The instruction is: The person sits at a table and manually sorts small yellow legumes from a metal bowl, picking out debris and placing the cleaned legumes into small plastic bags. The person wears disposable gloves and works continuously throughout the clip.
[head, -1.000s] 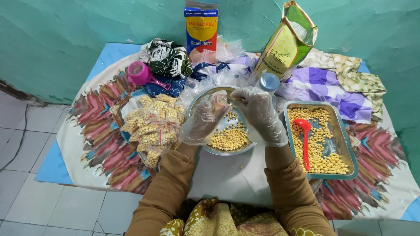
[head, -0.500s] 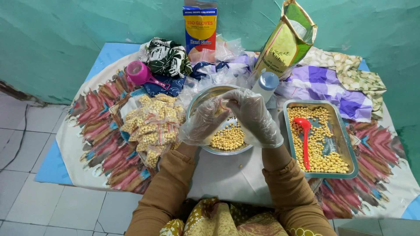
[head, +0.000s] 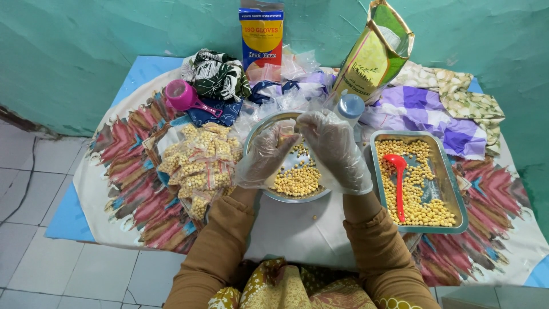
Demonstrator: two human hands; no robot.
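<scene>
Left hand [head: 267, 155], clear glove, fingers curled, pinching small bag [head: 287, 133] over round metal bowl [head: 257, 134]. Right hand [head: 334, 150], gloved, closed on same bag from 3 o'clock. Bowl holds yellow beans [head: 297, 178]. Filled packets [head: 200, 166] at 9 o'clock. Tray [head: 454, 194] with red scoop [head: 398, 177] at 3 o'clock.

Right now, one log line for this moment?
left hand: pinching small bag | right hand: on bag | below: round bowl of chickpeas

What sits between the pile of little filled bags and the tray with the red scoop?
The round metal bowl of yellow beans, with both gloved hands, left and right, above it, in the head view.
</scene>
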